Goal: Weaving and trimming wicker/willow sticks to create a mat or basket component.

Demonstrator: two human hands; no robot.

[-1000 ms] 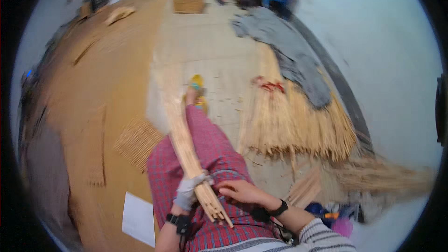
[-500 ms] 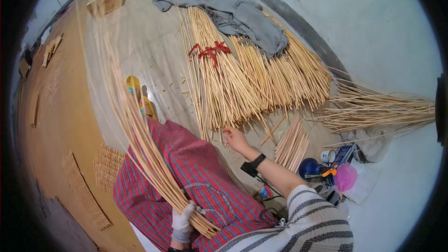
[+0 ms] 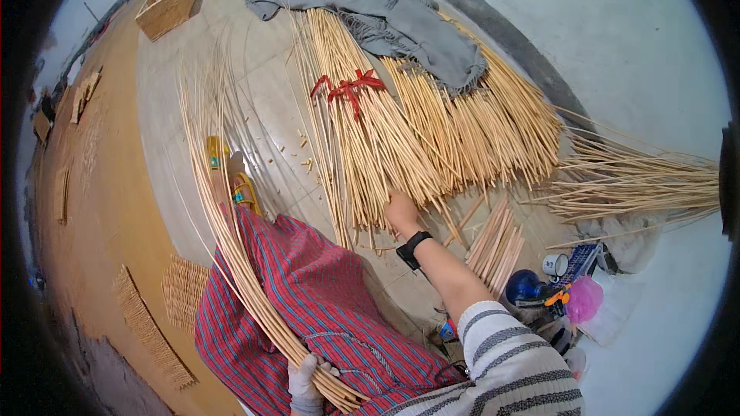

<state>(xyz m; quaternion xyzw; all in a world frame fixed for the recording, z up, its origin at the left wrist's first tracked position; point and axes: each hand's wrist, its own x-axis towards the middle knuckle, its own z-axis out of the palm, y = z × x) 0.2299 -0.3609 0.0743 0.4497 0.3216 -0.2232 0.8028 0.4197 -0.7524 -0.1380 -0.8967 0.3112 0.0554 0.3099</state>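
My left hand [image 3: 307, 382], in a whitish glove, is closed around the lower end of a bunch of long peeled wicker rods [image 3: 262, 304]. The bunch lies across my lap over a red checked cloth [image 3: 308, 254], and its thin ends fan out over the floor. My right hand [image 3: 401, 213], bare with a black watch [image 3: 415, 249] at the wrist, is down at the thick ends of a large sheaf of wicker rods [image 3: 370, 146] tied with a red ribbon [image 3: 347, 89]. Its fingers are bent in among the rods; their tips are hidden.
More rods [image 3: 493, 131] lie under a grey blanket [image 3: 378, 8]. Shorter cut sticks [image 3: 497, 250], a white mug [image 3: 554, 265] and a pink bag [image 3: 583, 299] are at the right. Woven panels [image 3: 150, 327] lie at the left; a wicker box [image 3: 166, 8] stands far off.
My right hand has moved forward from beside the sheaf's near ends onto the rods. The held bunch's thin ends, blurred before, are steadier; my left hand keeps its grip.
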